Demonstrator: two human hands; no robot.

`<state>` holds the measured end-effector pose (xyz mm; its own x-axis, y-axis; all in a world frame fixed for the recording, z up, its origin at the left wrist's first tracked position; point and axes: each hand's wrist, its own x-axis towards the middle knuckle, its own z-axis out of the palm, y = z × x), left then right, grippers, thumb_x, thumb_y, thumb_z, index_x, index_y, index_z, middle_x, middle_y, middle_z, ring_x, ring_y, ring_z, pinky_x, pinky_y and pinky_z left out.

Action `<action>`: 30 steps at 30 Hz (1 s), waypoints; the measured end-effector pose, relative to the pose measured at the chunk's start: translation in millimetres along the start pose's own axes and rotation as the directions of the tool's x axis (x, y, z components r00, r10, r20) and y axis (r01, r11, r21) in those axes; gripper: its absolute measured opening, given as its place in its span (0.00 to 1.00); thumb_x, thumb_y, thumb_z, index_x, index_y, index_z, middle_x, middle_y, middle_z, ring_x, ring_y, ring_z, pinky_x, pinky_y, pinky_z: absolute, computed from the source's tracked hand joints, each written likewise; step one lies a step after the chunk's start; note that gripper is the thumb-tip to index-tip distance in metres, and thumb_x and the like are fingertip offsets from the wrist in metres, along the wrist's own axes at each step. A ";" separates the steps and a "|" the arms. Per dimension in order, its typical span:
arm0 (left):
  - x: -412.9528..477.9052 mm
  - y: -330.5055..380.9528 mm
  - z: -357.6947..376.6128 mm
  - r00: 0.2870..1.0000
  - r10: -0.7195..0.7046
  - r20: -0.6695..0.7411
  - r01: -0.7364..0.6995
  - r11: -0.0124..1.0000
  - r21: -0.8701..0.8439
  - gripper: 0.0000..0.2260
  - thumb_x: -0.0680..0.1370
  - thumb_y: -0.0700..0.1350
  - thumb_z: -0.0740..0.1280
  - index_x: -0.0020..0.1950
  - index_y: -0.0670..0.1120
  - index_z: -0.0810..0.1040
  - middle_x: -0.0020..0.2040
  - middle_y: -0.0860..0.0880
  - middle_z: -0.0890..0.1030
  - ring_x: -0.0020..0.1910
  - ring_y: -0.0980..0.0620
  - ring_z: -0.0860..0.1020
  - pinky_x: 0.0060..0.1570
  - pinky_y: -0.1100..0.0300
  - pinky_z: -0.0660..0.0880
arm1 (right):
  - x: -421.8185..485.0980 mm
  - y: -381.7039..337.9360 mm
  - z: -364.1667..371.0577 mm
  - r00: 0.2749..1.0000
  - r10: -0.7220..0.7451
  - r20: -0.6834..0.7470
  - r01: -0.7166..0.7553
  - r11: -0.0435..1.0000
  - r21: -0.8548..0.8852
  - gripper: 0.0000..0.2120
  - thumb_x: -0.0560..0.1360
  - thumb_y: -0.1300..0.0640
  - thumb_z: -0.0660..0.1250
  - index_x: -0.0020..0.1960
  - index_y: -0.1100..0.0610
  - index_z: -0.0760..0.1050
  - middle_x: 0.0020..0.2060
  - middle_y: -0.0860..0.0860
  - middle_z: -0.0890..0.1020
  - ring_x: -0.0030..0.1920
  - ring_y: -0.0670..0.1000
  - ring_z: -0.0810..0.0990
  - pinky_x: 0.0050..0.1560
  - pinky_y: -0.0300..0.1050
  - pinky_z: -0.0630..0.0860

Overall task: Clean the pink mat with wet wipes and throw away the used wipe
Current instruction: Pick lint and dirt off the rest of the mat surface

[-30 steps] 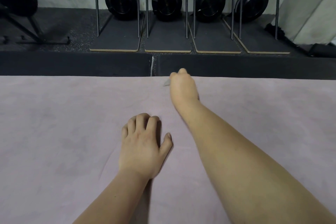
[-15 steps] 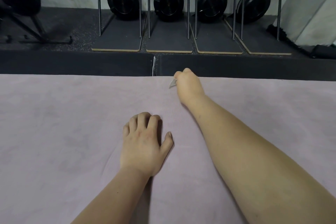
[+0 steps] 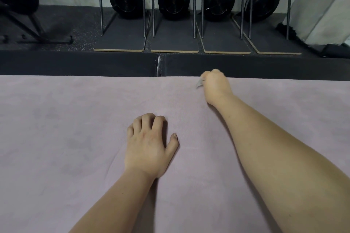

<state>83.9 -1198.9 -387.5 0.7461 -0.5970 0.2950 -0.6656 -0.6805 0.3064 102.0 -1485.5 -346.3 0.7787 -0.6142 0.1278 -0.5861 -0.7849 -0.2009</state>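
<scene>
Two bare hands work on a pink mat (image 3: 66,138), one propped, one gripping a wet wipe (image 3: 199,83).

The left hand (image 3: 149,147) rests mid-mat, fingers loosely bent with their tips on the fabric, thumb spread, holding nothing. To its right, the right hand (image 3: 216,86) reaches to the mat's far edge, fingers curled tightly round the wipe, of which only a small pale corner pokes out on the hand's left side, against the mat.
</scene>
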 end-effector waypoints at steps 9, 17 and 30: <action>0.2 -1.5 1.8 1.000 -0.006 0.005 0.006 1.000 0.006 0.19 0.79 0.63 0.61 0.63 0.53 0.73 0.61 0.51 0.71 0.59 0.46 0.68 0.62 0.49 0.67 | -12.1 11.6 7.1 0.988 -0.118 -0.097 0.109 0.990 -0.090 0.17 0.75 0.64 0.70 0.60 0.50 0.81 0.51 0.53 0.74 0.51 0.56 0.73 0.49 0.52 0.79; 0.8 -1.1 2.4 1.000 -0.010 0.007 0.010 1.000 0.004 0.19 0.79 0.63 0.60 0.62 0.53 0.73 0.61 0.52 0.70 0.59 0.46 0.68 0.62 0.48 0.68 | -21.8 32.5 -13.7 0.993 0.089 -0.074 -0.105 0.964 -0.245 0.14 0.71 0.63 0.76 0.56 0.58 0.80 0.48 0.56 0.77 0.45 0.53 0.71 0.44 0.46 0.75; 0.9 -0.7 1.6 1.000 -0.010 0.012 0.009 1.000 0.009 0.19 0.79 0.63 0.61 0.62 0.53 0.72 0.61 0.52 0.70 0.59 0.46 0.68 0.62 0.48 0.68 | -17.7 35.6 1.2 0.969 0.185 -0.162 -0.188 0.982 -0.005 0.09 0.69 0.70 0.64 0.38 0.59 0.79 0.36 0.55 0.76 0.38 0.55 0.74 0.32 0.43 0.65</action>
<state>85.1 -1199.6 -388.9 0.7525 -0.5957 0.2808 -0.6584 -0.6897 0.3014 67.6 -1502.4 -356.9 0.6100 -0.7539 0.2441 -0.7234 -0.6555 -0.2168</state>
